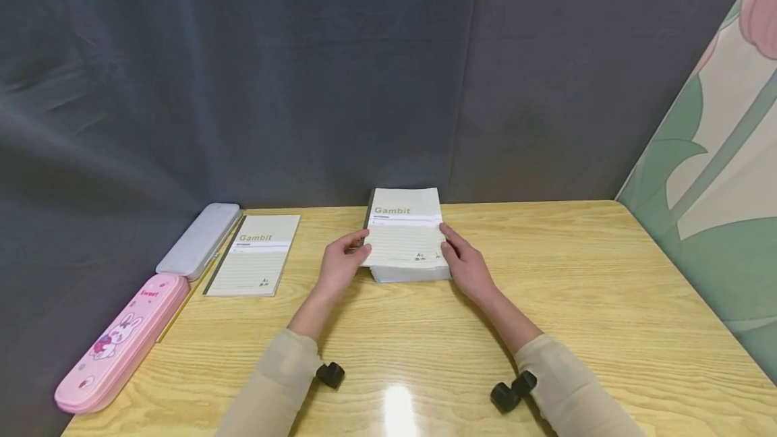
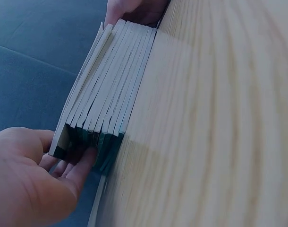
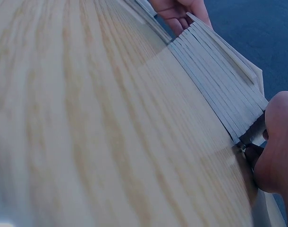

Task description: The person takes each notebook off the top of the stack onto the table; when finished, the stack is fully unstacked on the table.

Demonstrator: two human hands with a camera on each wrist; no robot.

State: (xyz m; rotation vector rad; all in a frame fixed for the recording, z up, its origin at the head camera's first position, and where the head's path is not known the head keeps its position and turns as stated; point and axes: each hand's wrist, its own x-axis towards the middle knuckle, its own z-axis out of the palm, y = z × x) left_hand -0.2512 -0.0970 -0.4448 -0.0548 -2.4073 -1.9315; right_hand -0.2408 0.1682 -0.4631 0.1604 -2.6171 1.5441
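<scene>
A cream notebook [image 1: 403, 241] marked Gambit lies on top of a stack of notebooks [image 1: 413, 275], set a little toward its left and back. At its dark spine edge my left hand [image 1: 341, 261] grips the notebook, and in the left wrist view the fingers [image 2: 82, 165] reach the spines below. On the opposite edge my right hand [image 1: 470, 268] holds the notebook's side, thumb toward me. The right wrist view shows the stack's page edges [image 3: 215, 80] pressed together, with the upper covers slightly spread; part of the right hand's fingers is hidden behind the stack.
Another Gambit notebook [image 1: 255, 261] lies flat to the left. Beside it are a pale case [image 1: 197, 241], a yellow pencil [image 1: 182, 309] and a pink pencil case [image 1: 121, 346] with a rabbit. A dark curtain [image 1: 340, 79] hangs behind the wooden table [image 1: 607, 302].
</scene>
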